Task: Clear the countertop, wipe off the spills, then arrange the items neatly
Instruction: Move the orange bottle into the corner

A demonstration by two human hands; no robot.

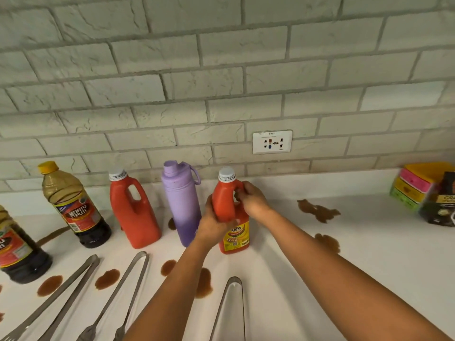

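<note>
An upright red ketchup bottle [235, 238] with a white cap and yellow label stands on the white countertop [369, 254]. My left hand [213, 222] grips its body from the left. My right hand [253, 199] holds its handle, fingers curled through the loop. To its left stand a purple water bottle [181, 205], a second red ketchup bottle [134, 212] and two dark sauce bottles [73, 207] [17, 252]. Brown spills [317, 210] [328, 242] [107, 279] dot the counter.
Three metal tongs [73, 289] [128, 289] [232, 308] lie along the front of the counter. At the far right stand a stack of coloured sponges [413, 188] and a dark pouch [440, 205]. A wall socket [272, 142] sits in the brick wall.
</note>
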